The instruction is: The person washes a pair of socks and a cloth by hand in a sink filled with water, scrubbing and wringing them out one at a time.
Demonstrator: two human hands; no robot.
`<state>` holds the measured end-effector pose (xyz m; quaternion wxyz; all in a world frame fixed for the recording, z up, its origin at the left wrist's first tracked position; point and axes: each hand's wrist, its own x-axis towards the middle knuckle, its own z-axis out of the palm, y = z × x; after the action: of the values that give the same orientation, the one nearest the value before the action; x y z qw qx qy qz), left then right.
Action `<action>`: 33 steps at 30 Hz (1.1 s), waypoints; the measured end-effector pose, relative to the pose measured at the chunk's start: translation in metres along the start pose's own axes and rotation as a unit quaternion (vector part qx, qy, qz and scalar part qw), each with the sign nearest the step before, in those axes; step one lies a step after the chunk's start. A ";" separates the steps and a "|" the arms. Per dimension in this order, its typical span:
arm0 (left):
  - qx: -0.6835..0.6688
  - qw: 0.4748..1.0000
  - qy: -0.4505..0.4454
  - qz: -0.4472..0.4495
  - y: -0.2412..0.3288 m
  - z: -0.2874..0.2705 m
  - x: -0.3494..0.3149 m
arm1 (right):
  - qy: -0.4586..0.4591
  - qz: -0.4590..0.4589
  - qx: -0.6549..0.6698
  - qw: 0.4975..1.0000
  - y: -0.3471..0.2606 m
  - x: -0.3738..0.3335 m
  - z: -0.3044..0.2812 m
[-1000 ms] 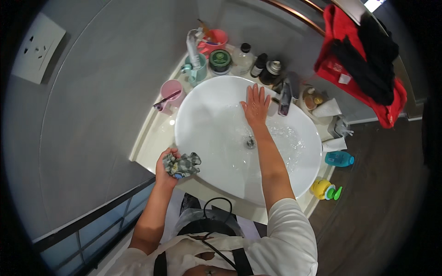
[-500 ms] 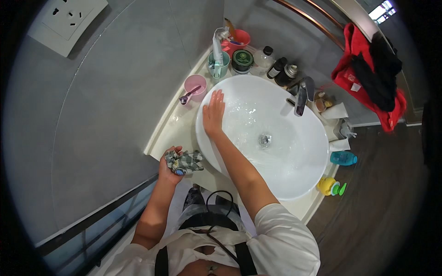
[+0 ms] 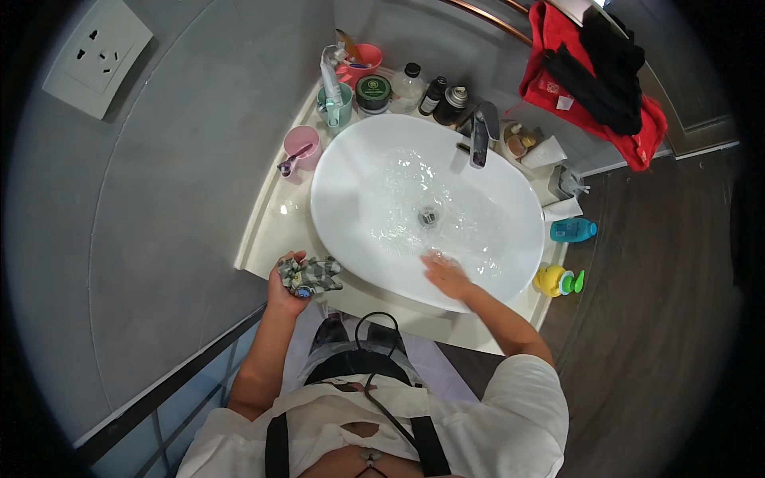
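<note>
We've got a white short-slv shirt (image 3: 502,426) on, loose & creased. 2 flat blk straps (image 3: 430,448) run over it, L & R. A thin blk cable (image 3: 383,407) loops b/w them, out past our waist. There we've a wide blk band (image 3: 351,370), w/ dk legwear (image 3: 328,333) beyond, details unclear. A sm. metallic-looking bit (image 3: 371,456) shows nr our collar.

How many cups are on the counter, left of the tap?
3. A pink cup stands left of the basin, a green cup is behind it, and a red cup is farthest back. No others show there.
</note>
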<state>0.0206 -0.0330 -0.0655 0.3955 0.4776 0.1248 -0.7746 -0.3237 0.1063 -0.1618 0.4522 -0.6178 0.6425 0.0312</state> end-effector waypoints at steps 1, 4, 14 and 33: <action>0.001 1.000 0.001 0.001 -0.001 0.000 -0.001 | -0.029 0.066 -0.051 0.996 -0.002 -0.021 -0.018; 0.014 1.000 -0.001 -0.011 -0.006 0.004 -0.002 | 0.007 0.038 -0.094 0.995 0.021 -0.040 -0.028; 0.016 0.999 0.033 0.013 -0.019 -0.001 -0.009 | 0.239 0.062 -0.432 0.867 0.086 -0.005 -0.099; 0.006 0.998 -0.055 0.004 -0.014 -0.001 -0.019 | 0.508 0.099 -0.163 0.840 -0.086 0.216 -0.162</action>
<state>0.0154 -0.0136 -0.0524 0.4024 0.4368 0.0965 -0.7987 -0.3041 -0.1759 -0.1555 -0.0508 -0.5449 0.8255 -0.1380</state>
